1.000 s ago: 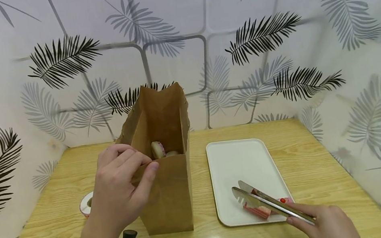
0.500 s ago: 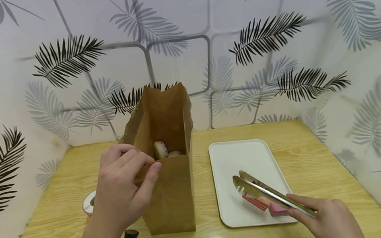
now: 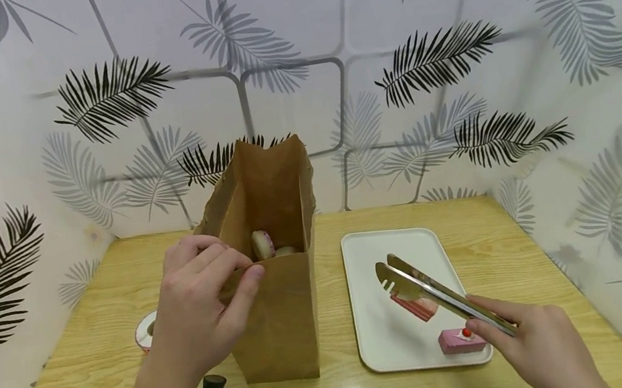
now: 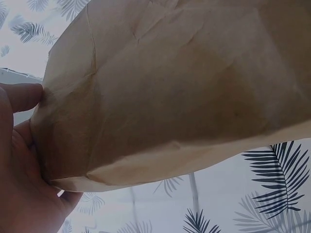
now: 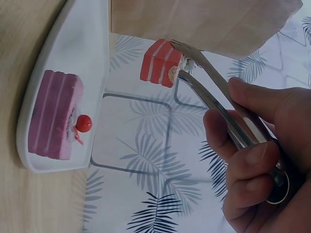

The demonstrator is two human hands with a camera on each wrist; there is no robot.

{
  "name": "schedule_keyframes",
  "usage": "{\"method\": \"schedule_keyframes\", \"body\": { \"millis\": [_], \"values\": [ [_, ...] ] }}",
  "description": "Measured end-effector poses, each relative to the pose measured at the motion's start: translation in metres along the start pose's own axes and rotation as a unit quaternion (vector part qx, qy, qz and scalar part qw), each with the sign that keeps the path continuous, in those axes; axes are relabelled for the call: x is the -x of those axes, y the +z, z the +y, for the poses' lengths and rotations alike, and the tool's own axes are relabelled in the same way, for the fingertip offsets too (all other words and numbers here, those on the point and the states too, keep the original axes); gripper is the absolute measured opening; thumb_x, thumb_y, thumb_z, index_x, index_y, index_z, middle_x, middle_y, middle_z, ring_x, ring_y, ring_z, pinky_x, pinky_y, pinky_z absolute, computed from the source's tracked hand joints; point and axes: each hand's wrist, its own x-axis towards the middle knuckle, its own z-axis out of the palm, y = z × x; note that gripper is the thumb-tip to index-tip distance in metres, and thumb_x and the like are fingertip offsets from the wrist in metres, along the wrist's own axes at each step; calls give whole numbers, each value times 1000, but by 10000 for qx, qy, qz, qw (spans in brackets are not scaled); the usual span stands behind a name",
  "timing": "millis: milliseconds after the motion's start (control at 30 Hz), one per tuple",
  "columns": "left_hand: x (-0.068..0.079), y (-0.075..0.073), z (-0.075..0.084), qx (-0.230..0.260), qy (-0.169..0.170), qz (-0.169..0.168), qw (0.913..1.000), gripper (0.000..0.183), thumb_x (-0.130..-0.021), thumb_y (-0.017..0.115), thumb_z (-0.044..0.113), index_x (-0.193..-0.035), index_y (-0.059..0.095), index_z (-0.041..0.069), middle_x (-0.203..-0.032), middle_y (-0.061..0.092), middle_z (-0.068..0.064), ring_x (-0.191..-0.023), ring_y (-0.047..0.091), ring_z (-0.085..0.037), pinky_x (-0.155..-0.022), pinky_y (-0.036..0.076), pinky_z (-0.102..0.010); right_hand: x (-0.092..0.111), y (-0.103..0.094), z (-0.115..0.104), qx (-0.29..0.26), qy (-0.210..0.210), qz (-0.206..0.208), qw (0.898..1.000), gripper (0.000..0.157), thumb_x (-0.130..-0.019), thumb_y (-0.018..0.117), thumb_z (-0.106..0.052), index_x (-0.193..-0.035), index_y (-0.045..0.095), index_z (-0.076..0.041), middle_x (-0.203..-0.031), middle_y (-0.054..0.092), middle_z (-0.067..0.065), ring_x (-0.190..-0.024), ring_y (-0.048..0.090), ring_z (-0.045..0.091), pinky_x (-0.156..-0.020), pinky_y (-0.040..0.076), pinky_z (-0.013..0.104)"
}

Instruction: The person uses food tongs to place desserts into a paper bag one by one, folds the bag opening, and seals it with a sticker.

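Observation:
My left hand (image 3: 206, 295) pinches the near top edge of a brown paper bag (image 3: 275, 318), which stands upright with its mouth spread. Inside the bag sits a pale donut (image 3: 262, 244) with pink trim, and a second pale round thing (image 3: 285, 250) beside it is mostly hidden. My right hand (image 5: 262, 141) grips metal tongs (image 3: 441, 292). Their tips pinch a red layered cake slice (image 5: 160, 63), raised over the white tray (image 3: 397, 251). A pink cake slice (image 3: 461, 340) with a red cherry on top lies at the tray's near right corner.
A white roll (image 3: 144, 332) with a round hole lies left of the bag, partly behind my left forearm. The wooden table (image 3: 337, 336) ends at a leaf-patterned curtain (image 3: 296, 90) at the back and sides.
The tongs have risen with the red cake slice, away from the tray's near edge, uncovering the pink slice. My left hand keeps its pinch on the bag's edge.

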Motion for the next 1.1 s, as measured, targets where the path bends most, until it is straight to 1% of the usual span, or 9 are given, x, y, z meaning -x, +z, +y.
{"method": "schedule_keyframes", "body": {
  "millis": [133,367,600,733,833,1000,1067,1100],
  "values": [
    [0,0,-1,17,38,53,10000,22,-95,67,23,-76,67,12,-71,67,2,-90,58,-25,-88,41,-45,-4,-3,-3,20,-43,38,10000,34,-81,89,-28,-114,82,-22,-53,19,-22,-53,10,-5,-43,22,23],
    [0,-1,-2,19,31,67,10000,22,-95,67,23,-75,67,13,-71,67,2,-89,57,-25,-87,41,-44,-10,-11,-11,-35,-28,75,10000,35,-82,89,-28,-115,82,-24,-51,19,-23,-49,11,-7,-43,22,23],
    [0,-2,-3,29,32,96,9999,23,-96,67,23,-76,67,12,-71,67,2,-89,57,-25,-87,41,-45,-18,-17,-18,-160,-263,408,9987,37,-79,91,-25,-115,82,-23,-51,21,-24,-51,15,-6,-42,20,20],
    [0,-2,-3,41,30,92,9999,22,-95,67,23,-76,68,12,-71,68,2,-88,57,-25,-88,41,-45,-22,-20,-23,-238,-407,494,9977,37,-79,91,-24,-115,82,-22,-48,25,-26,-47,15,-11,-41,21,19],
    [0,-2,-4,37,38,93,9999,21,-94,68,22,-76,68,12,-71,68,2,-88,57,-25,-87,41,-45,-26,-22,-27,-301,-422,492,9974,36,-80,91,-24,-115,82,-21,-46,25,-26,-45,14,-13,-39,20,20],
    [0,-3,-4,26,19,67,10000,20,-94,68,22,-76,68,12,-72,68,2,-89,57,-25,-87,41,-45,-32,-27,-34,-389,-354,570,9970,37,-80,91,-24,-115,82,-21,-45,34,-22,-41,19,-12,-38,21,20],
    [0,-3,-5,23,6,60,10000,20,-94,68,22,-77,68,12,-72,68,2,-89,58,-25,-88,41,-45,-35,-30,-37,-392,-389,626,9965,37,-79,91,-23,-115,82,-21,-47,42,-21,-41,21,-11,-39,21,20],
    [0,-3,-5,18,-1,54,10000,20,-94,68,22,-77,68,12,-72,68,2,-89,58,-25,-88,41,-45,-36,-31,-39,-384,-415,644,9963,38,-79,91,-23,-116,82,-21,-46,42,-20,-42,20,-11,-39,21,20]
  ]
}}
